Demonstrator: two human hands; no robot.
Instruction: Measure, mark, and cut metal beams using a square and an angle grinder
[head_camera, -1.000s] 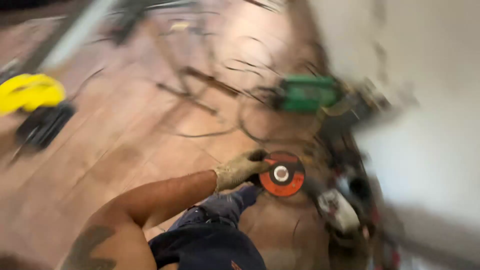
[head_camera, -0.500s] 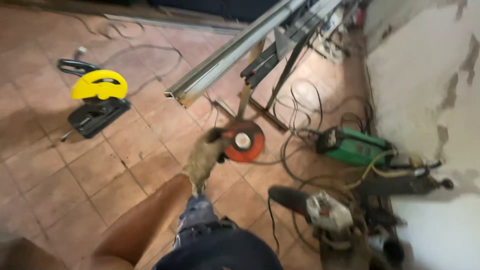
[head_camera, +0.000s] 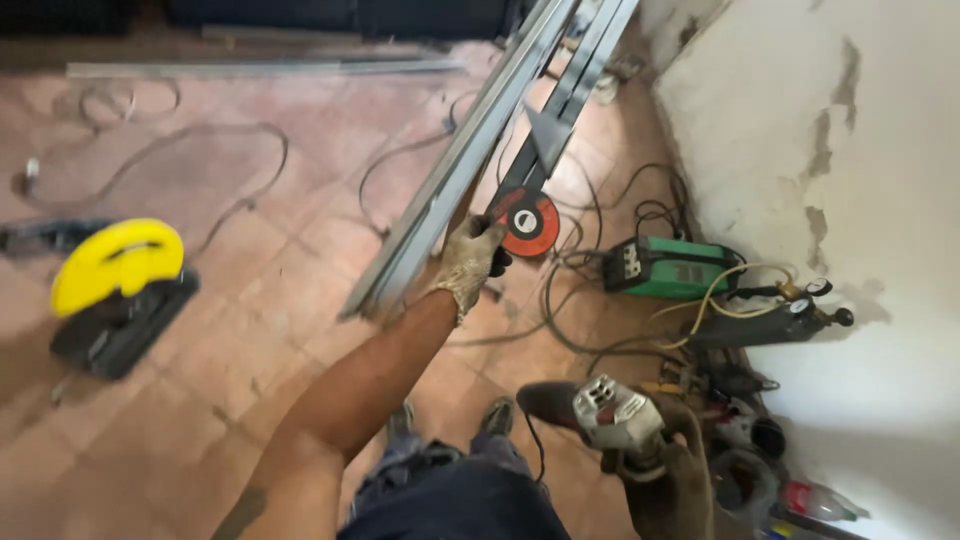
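My left hand (head_camera: 468, 262), in a worn work glove, reaches forward and grips an orange cutting disc (head_camera: 532, 226) by its edge. The disc is held up just in front of long grey metal profiles (head_camera: 470, 160) that slant across the tiled floor. My right hand (head_camera: 672, 482), also gloved, is low at the right and holds an angle grinder (head_camera: 610, 405) with its silver head pointing up and left. A black cord hangs from the grinder.
A green welding machine (head_camera: 665, 267) and a dark gas cylinder (head_camera: 760, 322) with gauges stand by the white wall (head_camera: 870, 150). Cables loop over the floor. A yellow-guarded chop saw (head_camera: 115, 270) sits at the left. Tools and bottles clutter the right corner.
The view has swung up and steadied. My left hand has carried the orange disc forward, up to the metal profiles. The grinder in my right hand has come closer into view.
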